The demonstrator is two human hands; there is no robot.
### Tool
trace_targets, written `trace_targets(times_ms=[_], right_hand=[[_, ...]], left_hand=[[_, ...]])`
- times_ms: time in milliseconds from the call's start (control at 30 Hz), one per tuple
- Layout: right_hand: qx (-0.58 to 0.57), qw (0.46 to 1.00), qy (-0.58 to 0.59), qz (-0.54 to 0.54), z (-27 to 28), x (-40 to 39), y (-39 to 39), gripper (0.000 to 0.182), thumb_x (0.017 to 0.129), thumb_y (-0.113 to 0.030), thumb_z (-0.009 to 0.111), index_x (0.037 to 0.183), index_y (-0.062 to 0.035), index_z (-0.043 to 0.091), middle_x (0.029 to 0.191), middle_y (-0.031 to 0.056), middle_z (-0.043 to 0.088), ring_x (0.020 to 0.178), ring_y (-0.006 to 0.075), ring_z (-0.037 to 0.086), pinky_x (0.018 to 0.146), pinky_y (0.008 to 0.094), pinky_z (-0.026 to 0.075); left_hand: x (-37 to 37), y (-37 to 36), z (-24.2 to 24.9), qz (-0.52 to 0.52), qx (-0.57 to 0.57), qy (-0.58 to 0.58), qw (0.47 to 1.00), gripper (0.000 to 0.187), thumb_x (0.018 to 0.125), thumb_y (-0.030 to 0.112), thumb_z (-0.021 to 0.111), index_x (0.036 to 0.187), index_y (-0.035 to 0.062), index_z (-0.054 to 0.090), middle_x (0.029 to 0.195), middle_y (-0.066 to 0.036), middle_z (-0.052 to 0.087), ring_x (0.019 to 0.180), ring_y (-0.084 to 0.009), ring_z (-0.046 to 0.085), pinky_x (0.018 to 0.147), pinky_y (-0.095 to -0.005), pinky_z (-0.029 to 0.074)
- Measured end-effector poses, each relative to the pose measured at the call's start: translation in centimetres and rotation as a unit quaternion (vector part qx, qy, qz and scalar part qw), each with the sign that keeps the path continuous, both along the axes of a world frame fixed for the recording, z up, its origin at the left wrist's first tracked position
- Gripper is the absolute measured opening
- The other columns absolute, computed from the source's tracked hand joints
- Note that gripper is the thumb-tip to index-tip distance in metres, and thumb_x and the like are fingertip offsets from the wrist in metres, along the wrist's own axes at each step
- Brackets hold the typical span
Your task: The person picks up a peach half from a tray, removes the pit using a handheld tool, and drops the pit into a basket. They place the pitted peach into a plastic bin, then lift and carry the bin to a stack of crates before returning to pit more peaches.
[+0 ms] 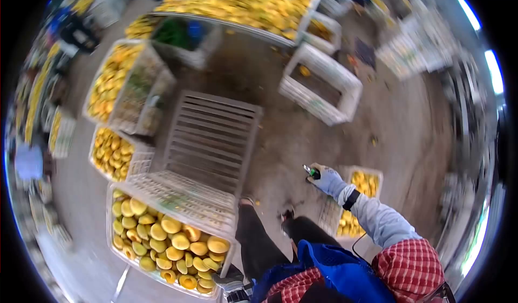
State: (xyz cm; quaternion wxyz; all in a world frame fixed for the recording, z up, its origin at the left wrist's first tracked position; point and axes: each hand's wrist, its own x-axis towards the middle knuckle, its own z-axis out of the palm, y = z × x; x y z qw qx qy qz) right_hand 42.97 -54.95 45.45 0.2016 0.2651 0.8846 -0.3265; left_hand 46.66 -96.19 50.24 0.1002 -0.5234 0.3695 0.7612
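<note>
My right hand (327, 180), in a pale glove with a black wrist strap, is closed around a small green-handled tool (311, 171) with a metal tip, held out over the floor. At the bottom, my left hand (232, 282), in a dark glove, is at the right corner of a white crate (114, 243) of yellow fruit (171, 226), many of them halved. Its fingers are too dark and blurred to make out.
A slatted pallet (210, 135) lies ahead on the floor. More fruit crates (129, 125) stand at the left, and another (379, 179) beside my right forearm. A nearly empty white crate (318, 106) is ahead right. A large fruit-filled bin (226, 26) spans the top.
</note>
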Motion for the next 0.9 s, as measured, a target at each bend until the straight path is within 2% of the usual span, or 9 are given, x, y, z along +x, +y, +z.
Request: trace_targets(times_ms=[233,367,433,467,633,700,733,767,900], right_hand=[[-0.046,0.933,-0.167,-0.317,-7.4,30.8,2.8,0.054,0.076,-0.048,0.063,0.11,-0.0074,0.056,0.096,0.0217,0.064,0.093,0.0381,0.061,0.081,0.0438,0.047],[-0.083,0.869,-0.141,-0.467,-11.1,39.7,-2.8,0.041,0.077,-0.037,0.07,0.102,-0.0056,0.061,0.086,0.0127,0.066,0.081,0.0236,0.065,0.071,0.034,0.05],[-0.143,0.793,-0.131,-0.577,-12.1,41.2,-5.6,0.031,0.079,-0.026,0.07,0.102,-0.0071,0.062,0.082,0.0072,0.065,0.073,0.0131,0.063,0.061,0.0272,0.049],[-0.177,0.745,-0.019,-0.643,-15.7,42.7,-8.4,0.023,0.082,-0.017,0.068,0.102,-0.007,0.062,0.077,0.0029,0.063,0.063,0.0068,0.058,0.052,0.0214,0.045],[-0.114,0.619,0.062,-0.774,-21.8,48.2,-11.0,0.02,0.084,-0.008,0.064,0.103,-0.0053,0.06,0.073,0.002,0.061,0.053,0.0073,0.052,0.046,0.0215,0.041],[-0.106,0.594,0.027,-0.797,-26.9,51.1,-9.1,0.021,0.084,-0.005,0.064,0.104,-0.0056,0.059,0.072,0.003,0.061,0.051,0.0074,0.05,0.044,0.0218,0.039],[-0.12,0.499,0.042,-0.857,-27.9,52.4,-7.2,0.022,0.083,-0.005,0.064,0.104,-0.0062,0.059,0.07,0.0033,0.061,0.05,0.0076,0.048,0.043,0.0221,0.038],[-0.087,0.477,0.035,-0.874,-31.0,55.1,-6.3,0.02,0.084,-0.005,0.063,0.103,-0.0059,0.058,0.073,0.0033,0.061,0.051,0.009,0.049,0.043,0.0226,0.039],[0.121,0.272,0.177,-0.938,-42.7,64.5,-6.0,0.028,0.081,-0.009,0.068,0.103,-0.0015,0.054,0.077,0.0013,0.049,0.058,0.0085,0.04,0.051,0.0238,0.043]], left_hand=[[0.2,9.5,-1.8,-0.123,-0.047,-0.146,0.981,0.025,0.092,0.031,0.055,0.09,0.0067,0.057,0.083,-0.003,0.058,0.073,-0.015,0.055,0.063,-0.0274,0.047],[-3.7,19.4,-9.3,-0.44,0.06,-0.038,0.895,0.042,0.089,0.048,0.054,0.099,0.007,0.058,0.082,-0.004,0.058,0.066,-0.0146,0.053,0.067,-0.0279,0.048],[-4.6,25.9,-14.1,-0.593,-0.002,0.003,0.805,0.034,0.092,0.04,0.054,0.099,0.0068,0.058,0.082,-0.004,0.059,0.066,-0.0128,0.054,0.064,-0.0255,0.048],[-5.1,28.7,-17.9,-0.694,-0.073,0.126,0.705,0.029,0.092,0.034,0.056,0.099,0.0063,0.059,0.082,-0.004,0.06,0.066,-0.0121,0.055,0.062,-0.0244,0.048],[3.7,44.5,-27.6,-0.761,-0.012,0.138,0.634,0.02,0.086,0.008,0.061,0.105,0.0012,0.058,0.085,-0.005,0.062,0.083,-0.0124,0.059,0.07,-0.0239,0.049],[7.6,50.5,-33.7,-0.829,-0.059,0.259,0.492,0.026,0.086,0.016,0.062,0.107,-0.0001,0.058,0.094,-0.009,0.065,0.086,-0.0186,0.062,0.075,-0.028,0.05],[10.6,54.3,-34.0,-0.84,-0.101,0.349,0.403,0.03,0.085,0.02,0.063,0.108,0.0004,0.059,0.097,-0.011,0.064,0.088,-0.0227,0.062,0.077,-0.0304,0.049],[13.7,58.1,-33.7,-0.838,-0.143,0.43,0.305,0.034,0.084,0.024,0.065,0.108,0.001,0.059,0.099,-0.013,0.064,0.089,-0.0269,0.063,0.08,-0.0328,0.049],[24.9,71.0,-41.7,-0.795,-0.186,0.546,0.187,0.052,0.082,0.042,0.063,0.118,0.0059,0.056,0.114,-0.017,0.058,0.106,-0.0331,0.056,0.089,-0.0401,0.045]])
